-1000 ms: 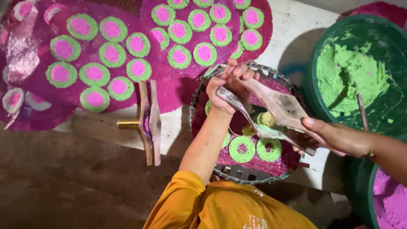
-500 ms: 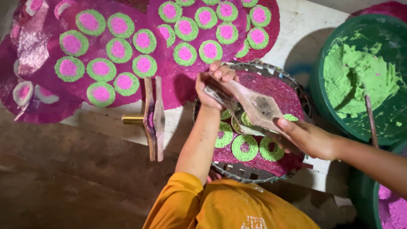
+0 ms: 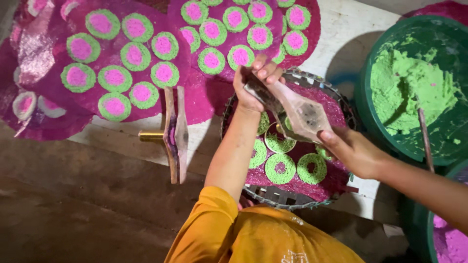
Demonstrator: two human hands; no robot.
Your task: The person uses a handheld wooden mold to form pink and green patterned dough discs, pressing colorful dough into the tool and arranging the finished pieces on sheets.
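My left hand (image 3: pixel 256 80) grips the far end of a long tan press mould (image 3: pixel 300 114), and my right hand (image 3: pixel 351 151) holds its near end. The mould hangs tilted above a round woven tray (image 3: pixel 287 197) lined with a pink sheet. Several green rings (image 3: pixel 279 168) with pink or green middles lie on that sheet under and in front of the mould. The mould hides part of the tray's centre.
Large pink sheets covered with green-and-pink discs (image 3: pixel 114 78) lie at the back left and back centre. A second press tool with a brass handle (image 3: pixel 173 134) lies left of the tray. A green tub of green paste (image 3: pixel 414 87) with a stick stands right; pink paste (image 3: pixel 451 241) sits bottom right.
Both hands have carried the mould toward the tray's far edge and tilted it, and more green rings now show on the tray's near side. The view has shifted slightly.
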